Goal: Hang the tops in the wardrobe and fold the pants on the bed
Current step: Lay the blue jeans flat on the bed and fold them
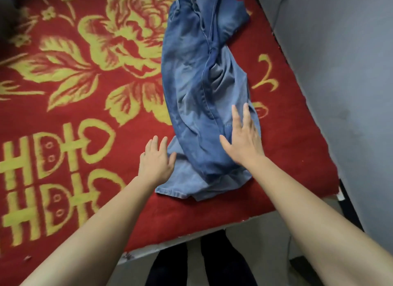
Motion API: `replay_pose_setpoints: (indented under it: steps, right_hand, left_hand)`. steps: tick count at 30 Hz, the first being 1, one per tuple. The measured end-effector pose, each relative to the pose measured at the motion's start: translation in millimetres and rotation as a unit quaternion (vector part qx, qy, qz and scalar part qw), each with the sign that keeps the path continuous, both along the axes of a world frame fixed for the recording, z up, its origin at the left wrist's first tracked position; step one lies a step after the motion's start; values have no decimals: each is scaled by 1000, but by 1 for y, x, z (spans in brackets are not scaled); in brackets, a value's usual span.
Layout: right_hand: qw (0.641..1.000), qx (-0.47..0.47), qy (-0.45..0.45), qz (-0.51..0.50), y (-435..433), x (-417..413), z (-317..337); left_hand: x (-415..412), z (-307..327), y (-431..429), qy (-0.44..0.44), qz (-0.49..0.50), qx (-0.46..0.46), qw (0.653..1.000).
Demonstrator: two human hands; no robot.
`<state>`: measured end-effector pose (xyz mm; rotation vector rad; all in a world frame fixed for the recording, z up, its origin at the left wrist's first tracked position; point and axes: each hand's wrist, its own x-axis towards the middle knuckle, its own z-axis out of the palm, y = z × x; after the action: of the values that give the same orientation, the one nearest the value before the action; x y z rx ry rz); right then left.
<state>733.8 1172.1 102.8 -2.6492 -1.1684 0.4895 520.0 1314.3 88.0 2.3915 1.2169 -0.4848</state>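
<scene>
A pair of blue jeans (191, 90) lies lengthwise on the bed, which is covered by a red blanket (89, 107) with yellow flowers. The jeans are crumpled, their near end spread by the bed's front edge. My right hand (242, 139) lies flat on the jeans with fingers straight and spread. My left hand (156, 160) is flat too, its fingers straight, with the thumb at the left edge of the denim and the rest over the blanket.
A grey wall (340, 73) runs along the bed's right side. The bed's front edge (191, 234) crosses the lower frame, with pale floor (265, 243) and dark trouser legs below it. A dark shape sits at the top left corner.
</scene>
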Motion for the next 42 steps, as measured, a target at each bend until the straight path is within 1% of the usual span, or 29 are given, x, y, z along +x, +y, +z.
replay_pose_setpoints:
  steps: [2,4,7,9,10,11,13,15,16,18,19,20,22,23,24,25,27,28,30,32,33,34,36,37,38,39,40,41,42]
  right_hand:
    - [1000,3,7,-21,16,-1,-25]
    - [999,-17,22,-38,33,-2,-45]
    - [988,-97,89,-74,52,-8,-69]
    - [980,-145,123,-64,55,-23,-81]
    - [978,-143,144,-45,54,-34,-85]
    - [978,-120,170,-29,52,-45,-86]
    - [971,-50,233,-14,47,-61,-82]
    - [964,-17,262,28,43,-64,-74]
    - [963,-11,260,69,43,-61,-68]
    - [959,-14,250,137,46,-58,-58]
    - [956,-26,249,153,49,-57,-52]
    - [954,-37,250,160,52,-56,-49]
    - [957,-68,239,151,60,-51,-48]
    - [959,-80,230,142,64,-48,-48]
    - [961,-87,228,128,70,-46,-52]
    - [962,-84,240,104,76,-44,-56]
    - [955,-51,290,23,96,-50,-64]
    - [943,-16,329,-37,110,-51,-69]
    - [908,69,378,-167,147,-49,-76]
    - [866,157,380,-286,191,-49,-72]
    - [841,195,384,-328,210,-48,-72]
    - [828,195,388,-355,230,-48,-79]
    - [818,164,388,-391,259,-56,-92]
    - [824,116,379,-404,266,-69,-99]
    - [843,96,368,-380,271,-84,-106]
    - [875,81,350,-325,269,-105,-109]
    - [896,79,351,-260,265,-131,-111]
    - [897,66,390,-199,258,-160,-104]
    - [869,70,459,-170,250,-187,-100]
  left_hand:
    - [0,-28,2,-6,16,-16,1000]
    - [-3,-50,6,-2,33,-33,999]
    - [-9,-76,14,-13,69,-66,995]
    - [-8,-92,25,-23,118,-93,988]
    - [-5,-100,33,-29,159,-113,980]
    - [-1,-106,42,-46,210,-137,967]
    - [13,-112,59,-120,318,-195,920]
    - [34,-109,71,-202,405,-255,855]
    - [46,-105,76,-232,443,-300,812]
    - [66,-97,88,-277,501,-400,716]
    - [73,-95,94,-295,510,-428,685]
    - [78,-89,99,-318,511,-435,670]
    - [81,-82,107,-380,518,-405,651]
    - [78,-78,109,-406,519,-379,650]
    - [73,-75,112,-426,510,-348,661]
    - [64,-73,115,-433,492,-310,689]
    - [35,-71,120,-416,454,-224,756]
    - [15,-71,123,-399,440,-185,783]
    - [-31,-70,130,-369,418,-125,821]
    - [-82,-71,134,-334,400,-81,850]
    - [-111,-75,134,-308,399,-65,861]
    - [-140,-78,133,-284,403,-52,868]
    - [-195,-81,129,-221,417,-32,881]
    - [-219,-83,127,-175,422,-26,889]
    - [-239,-83,125,-124,426,-18,896]
    - [-257,-83,124,-70,426,-8,902]
    - [-274,-85,124,-27,429,0,903]
    - [-289,-87,125,-3,434,5,901]
    - [-301,-89,126,6,440,5,898]
